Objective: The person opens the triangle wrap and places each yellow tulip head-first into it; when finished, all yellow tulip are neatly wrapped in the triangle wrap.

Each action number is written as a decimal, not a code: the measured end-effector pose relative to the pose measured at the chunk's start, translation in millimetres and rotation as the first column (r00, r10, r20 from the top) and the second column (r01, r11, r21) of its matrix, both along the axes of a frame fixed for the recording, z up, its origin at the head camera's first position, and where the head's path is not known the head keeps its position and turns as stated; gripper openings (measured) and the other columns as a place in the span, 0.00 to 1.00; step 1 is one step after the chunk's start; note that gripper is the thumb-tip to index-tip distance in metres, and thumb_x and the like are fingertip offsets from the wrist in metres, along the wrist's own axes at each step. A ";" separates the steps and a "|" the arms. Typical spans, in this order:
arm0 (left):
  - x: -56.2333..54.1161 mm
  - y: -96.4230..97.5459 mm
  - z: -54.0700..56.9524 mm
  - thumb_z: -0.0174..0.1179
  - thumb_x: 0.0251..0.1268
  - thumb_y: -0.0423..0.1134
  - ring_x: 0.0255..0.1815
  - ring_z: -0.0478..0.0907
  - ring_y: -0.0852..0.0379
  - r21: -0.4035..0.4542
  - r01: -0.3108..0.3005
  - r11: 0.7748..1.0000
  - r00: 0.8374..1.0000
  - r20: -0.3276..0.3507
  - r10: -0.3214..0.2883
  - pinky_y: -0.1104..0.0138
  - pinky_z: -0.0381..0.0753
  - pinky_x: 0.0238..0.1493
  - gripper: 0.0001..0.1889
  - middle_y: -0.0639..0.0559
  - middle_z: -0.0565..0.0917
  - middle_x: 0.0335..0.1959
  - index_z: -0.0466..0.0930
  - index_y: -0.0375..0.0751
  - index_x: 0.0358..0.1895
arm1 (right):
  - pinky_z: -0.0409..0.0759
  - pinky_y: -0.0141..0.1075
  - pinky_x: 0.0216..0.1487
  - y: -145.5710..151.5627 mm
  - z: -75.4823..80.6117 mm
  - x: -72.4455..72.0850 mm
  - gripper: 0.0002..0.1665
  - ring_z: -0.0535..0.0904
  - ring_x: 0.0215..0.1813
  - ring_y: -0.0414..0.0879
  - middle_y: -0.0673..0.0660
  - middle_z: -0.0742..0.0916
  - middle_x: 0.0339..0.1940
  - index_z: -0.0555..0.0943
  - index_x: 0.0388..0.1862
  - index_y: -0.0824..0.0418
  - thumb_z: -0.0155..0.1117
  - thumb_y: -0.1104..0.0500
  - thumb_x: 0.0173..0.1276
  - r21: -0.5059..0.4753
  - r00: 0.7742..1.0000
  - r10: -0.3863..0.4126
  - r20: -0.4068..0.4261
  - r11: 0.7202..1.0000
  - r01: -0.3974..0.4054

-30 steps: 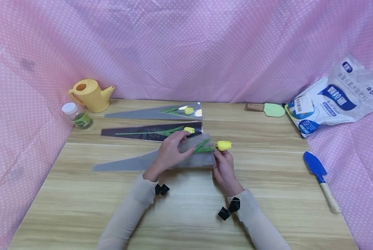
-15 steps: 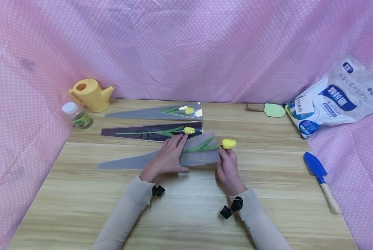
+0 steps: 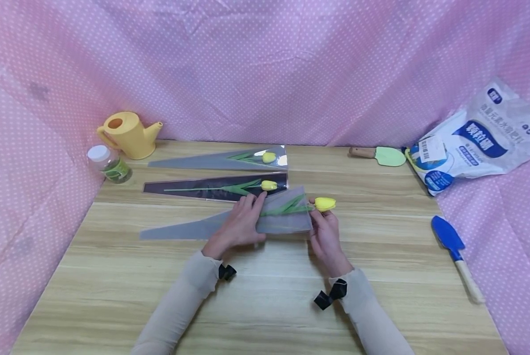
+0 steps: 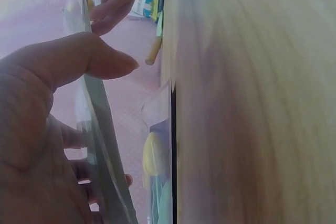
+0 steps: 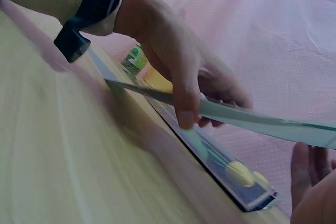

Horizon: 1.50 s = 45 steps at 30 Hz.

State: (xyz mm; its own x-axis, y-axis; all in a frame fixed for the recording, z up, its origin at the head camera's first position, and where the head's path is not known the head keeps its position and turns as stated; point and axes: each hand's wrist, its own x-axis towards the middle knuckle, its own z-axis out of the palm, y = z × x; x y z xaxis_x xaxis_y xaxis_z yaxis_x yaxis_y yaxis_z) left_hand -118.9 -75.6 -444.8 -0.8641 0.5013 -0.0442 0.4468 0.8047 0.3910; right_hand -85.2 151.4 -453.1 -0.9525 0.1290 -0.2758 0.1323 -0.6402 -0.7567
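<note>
A yellow tulip (image 3: 324, 204) lies partly inside a clear, tapering flower sleeve (image 3: 287, 224); its bloom sticks out past the wide end, and green leaves show through the film. My left hand (image 3: 243, 222) grips the sleeve across its width, thumb at the near edge, fingers at the far edge. The left wrist view has the sleeve (image 4: 105, 145) lifted off the table. Just below the bloom, my right hand (image 3: 324, 236) pinches the tulip's stem beside the sleeve mouth; its fingertips are partly hidden.
Behind lie two sleeved tulips, one in a dark sleeve (image 3: 180, 187), one in a clear sleeve (image 3: 203, 161). A yellow watering can (image 3: 133, 138) and jar (image 3: 114, 167) stand back left. Rightward are a green trowel (image 3: 389, 156), a white bag (image 3: 473, 143) and a blue trowel (image 3: 449, 236).
The left hand has moved from the tulip's leaves to a hold across the sleeve. Sleeve, tulip and right hand have shifted slightly right; little differs over the last half second.
</note>
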 end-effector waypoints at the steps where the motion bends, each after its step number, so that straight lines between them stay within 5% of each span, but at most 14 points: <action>1: -0.2 -0.5 0.7 0.76 0.45 0.49 0.56 0.65 0.46 0.011 -0.005 1.000 1.000 -0.002 0.005 0.56 0.70 0.59 0.60 0.43 0.69 0.57 0.47 0.40 0.80 | 0.80 0.24 0.49 1.3 0.7 -0.2 0.14 0.81 0.45 0.34 0.46 0.83 0.46 0.72 0.58 0.64 0.53 0.65 0.77 0.035 1.000 0.015 -0.010 0.999 -0.015; 9: -1.2 -4.8 5.4 0.75 0.47 0.47 0.53 0.65 0.48 0.053 -0.024 0.998 1.000 -0.009 0.025 0.58 0.69 0.54 0.58 0.45 0.69 0.54 0.48 0.42 0.80 | 0.81 0.28 0.45 18.0 7.3 -2.2 0.11 0.83 0.43 0.36 0.43 0.86 0.42 0.76 0.55 0.52 0.50 0.57 0.80 0.162 0.989 0.127 -0.081 0.980 -0.112; 16: -0.8 -6.4 7.2 0.75 0.48 0.46 0.52 0.65 0.48 0.074 -0.027 0.997 0.999 -0.020 0.028 0.58 0.69 0.53 0.56 0.45 0.69 0.53 0.50 0.41 0.80 | 0.81 0.27 0.43 29.5 12.8 -4.0 0.14 0.81 0.41 0.37 0.43 0.84 0.44 0.79 0.56 0.53 0.48 0.52 0.81 0.236 0.983 0.122 -0.138 0.968 -0.087; 30: 0.3 -4.5 7.0 0.74 0.49 0.46 0.49 0.65 0.49 0.070 0.005 0.998 0.999 -0.040 -0.002 0.60 0.67 0.51 0.55 0.46 0.69 0.51 0.51 0.42 0.80 | 0.84 0.31 0.40 26.5 14.8 -7.2 0.10 0.83 0.39 0.36 0.43 0.85 0.39 0.75 0.48 0.53 0.56 0.67 0.75 0.347 0.994 0.049 -0.098 0.938 -0.012; 45: 1.5 -3.3 8.5 0.74 0.50 0.46 0.51 0.64 0.50 0.065 0.004 0.998 1.000 -0.016 -0.003 0.60 0.67 0.51 0.54 0.46 0.69 0.52 0.51 0.44 0.80 | 0.85 0.30 0.38 20.9 13.1 -4.7 0.18 0.83 0.36 0.37 0.45 0.87 0.35 0.79 0.38 0.53 0.62 0.77 0.64 0.408 0.972 0.001 -0.236 0.908 0.099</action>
State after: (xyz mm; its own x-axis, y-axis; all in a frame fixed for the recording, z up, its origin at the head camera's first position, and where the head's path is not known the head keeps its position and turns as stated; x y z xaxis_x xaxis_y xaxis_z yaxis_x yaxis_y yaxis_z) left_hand -117.4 -78.8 -436.4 -0.8629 0.5053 0.0019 0.4556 0.7765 0.4353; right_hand -89.9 172.3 -440.0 -0.9721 0.2323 0.0342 -0.0968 -0.2638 -0.9597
